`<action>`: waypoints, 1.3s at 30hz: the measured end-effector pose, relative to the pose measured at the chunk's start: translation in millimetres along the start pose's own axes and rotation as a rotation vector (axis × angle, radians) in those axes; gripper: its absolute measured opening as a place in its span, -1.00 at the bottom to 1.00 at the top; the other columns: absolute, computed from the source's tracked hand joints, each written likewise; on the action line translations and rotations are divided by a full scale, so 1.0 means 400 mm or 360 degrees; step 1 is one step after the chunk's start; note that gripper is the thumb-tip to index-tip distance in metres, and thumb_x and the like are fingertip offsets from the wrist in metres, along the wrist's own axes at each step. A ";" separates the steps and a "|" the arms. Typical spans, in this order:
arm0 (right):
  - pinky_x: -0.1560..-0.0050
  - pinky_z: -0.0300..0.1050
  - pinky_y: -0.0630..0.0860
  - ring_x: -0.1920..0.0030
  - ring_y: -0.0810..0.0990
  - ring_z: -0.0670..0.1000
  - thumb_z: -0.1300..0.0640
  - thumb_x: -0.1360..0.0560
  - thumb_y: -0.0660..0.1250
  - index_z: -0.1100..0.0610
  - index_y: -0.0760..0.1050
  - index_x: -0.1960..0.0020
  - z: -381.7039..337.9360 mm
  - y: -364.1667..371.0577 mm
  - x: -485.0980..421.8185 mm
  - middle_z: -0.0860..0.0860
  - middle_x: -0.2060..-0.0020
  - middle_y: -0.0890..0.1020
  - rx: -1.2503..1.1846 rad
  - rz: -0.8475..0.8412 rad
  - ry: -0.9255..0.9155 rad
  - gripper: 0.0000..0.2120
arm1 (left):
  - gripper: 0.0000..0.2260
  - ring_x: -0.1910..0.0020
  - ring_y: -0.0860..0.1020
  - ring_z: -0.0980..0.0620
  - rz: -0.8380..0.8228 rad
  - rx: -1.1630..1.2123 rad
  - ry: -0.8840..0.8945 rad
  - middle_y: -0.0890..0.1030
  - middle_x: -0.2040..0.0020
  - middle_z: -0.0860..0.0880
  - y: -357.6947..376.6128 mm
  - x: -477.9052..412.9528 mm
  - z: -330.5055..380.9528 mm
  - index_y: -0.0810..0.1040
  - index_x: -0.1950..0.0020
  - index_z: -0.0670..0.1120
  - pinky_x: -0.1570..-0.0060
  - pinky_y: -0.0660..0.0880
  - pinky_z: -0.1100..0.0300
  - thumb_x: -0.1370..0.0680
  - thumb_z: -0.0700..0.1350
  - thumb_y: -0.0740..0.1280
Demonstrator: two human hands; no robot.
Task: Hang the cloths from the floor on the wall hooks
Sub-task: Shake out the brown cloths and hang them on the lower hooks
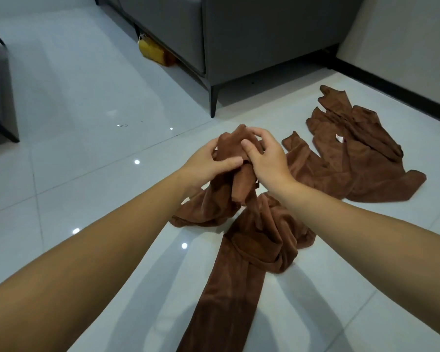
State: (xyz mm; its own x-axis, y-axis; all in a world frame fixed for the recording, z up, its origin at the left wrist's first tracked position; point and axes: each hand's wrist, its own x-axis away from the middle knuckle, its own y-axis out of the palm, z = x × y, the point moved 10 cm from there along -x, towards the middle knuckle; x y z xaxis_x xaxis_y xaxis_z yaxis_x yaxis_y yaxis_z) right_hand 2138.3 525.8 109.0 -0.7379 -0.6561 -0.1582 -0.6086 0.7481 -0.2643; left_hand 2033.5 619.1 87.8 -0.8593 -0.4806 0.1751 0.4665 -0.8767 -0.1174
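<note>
Brown cloth (249, 229) trails on floor (87, 161), top gripped by left hand (203, 165) and right hand (267, 158); other cloth (353, 153) near

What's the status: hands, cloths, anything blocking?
Both left hand and right hand grip one brown cloth, lower end on the floor. To its right lie other cloths. Nothing in the way; hooks not in view.

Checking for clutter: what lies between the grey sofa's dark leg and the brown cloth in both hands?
Head view: only bare white floor tile separates the dark sofa leg and held brown cloth.
</note>
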 end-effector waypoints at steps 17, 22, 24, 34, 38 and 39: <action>-0.25 -0.10 0.43 -0.19 0.50 0.01 -0.09 -0.60 0.22 -0.02 0.40 -0.36 -0.027 0.049 0.005 0.02 -0.19 0.45 0.0597 -0.0427 -0.0064 -0.64 | -0.82 0.05 0.62 0.05 0.0637 0.0263 -0.0063 0.60 -0.01 -0.01 -0.088 0.007 0.046 0.50 -0.20 -0.04 0.09 0.59 0.25 -0.60 -0.06 0.31; -0.02 -0.18 0.46 0.05 0.49 -0.08 -0.09 -0.61 0.19 -0.03 0.42 -0.33 -0.065 0.045 0.008 0.00 -0.05 0.47 0.0562 -0.0261 -0.0138 -0.68 | -0.74 -0.01 0.60 0.01 0.0823 0.0376 -0.0179 0.56 -0.11 -0.08 -0.118 0.013 0.031 0.41 -0.30 -0.04 0.03 0.59 0.19 -0.61 -0.10 0.29; 0.01 -0.07 0.56 0.07 0.53 -0.06 -0.10 -0.60 0.22 -0.04 0.40 -0.34 -0.066 0.062 0.014 0.01 -0.04 0.50 0.0435 -0.0340 -0.0139 -0.66 | -0.74 0.04 0.64 -0.01 0.0763 0.0513 -0.0217 0.58 -0.09 -0.11 -0.102 0.015 0.029 0.41 -0.31 -0.09 0.07 0.62 0.16 -0.61 -0.14 0.28; -0.19 -0.23 0.50 -0.14 0.51 -0.16 0.12 -0.58 0.31 -0.02 0.40 -0.35 -0.077 0.035 0.017 -0.21 -0.12 0.52 0.0185 -0.0230 -0.0148 -0.65 | -0.72 -0.13 0.62 -0.08 0.0308 0.0612 -0.0093 0.64 -0.12 -0.18 -0.015 0.004 0.080 0.55 -0.24 -0.15 -0.15 0.56 0.01 -0.62 -0.27 0.13; -0.01 -0.47 0.44 -0.05 0.54 -0.14 0.16 -0.61 0.26 0.01 0.53 -0.17 -0.065 0.023 0.003 -0.15 0.01 0.58 0.0170 -0.0174 -0.0057 -0.82 | -0.62 -0.08 0.63 -0.01 0.0322 0.0273 -0.0121 0.61 -0.14 -0.12 -0.027 0.004 0.055 0.41 -0.39 -0.08 -0.03 0.60 0.18 -0.58 -0.25 0.28; 0.02 -0.50 0.43 -0.04 0.54 -0.15 0.17 -0.61 0.25 0.01 0.54 -0.15 -0.065 0.023 0.002 -0.14 0.02 0.59 0.0160 -0.0189 -0.0039 -0.84 | -0.56 -0.05 0.64 -0.01 0.0353 0.0249 -0.0141 0.61 -0.13 -0.11 -0.029 0.007 0.045 0.35 -0.43 -0.07 0.03 0.60 0.23 -0.56 -0.24 0.33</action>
State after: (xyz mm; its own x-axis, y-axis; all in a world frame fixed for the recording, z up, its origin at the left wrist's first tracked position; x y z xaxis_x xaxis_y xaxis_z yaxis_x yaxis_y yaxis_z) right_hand 2124.5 534.9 131.0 -0.6544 -0.7425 -0.1426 -0.6580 0.6522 -0.3765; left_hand 2029.6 627.7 107.3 -0.7142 -0.6546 0.2478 0.6735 -0.7391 -0.0113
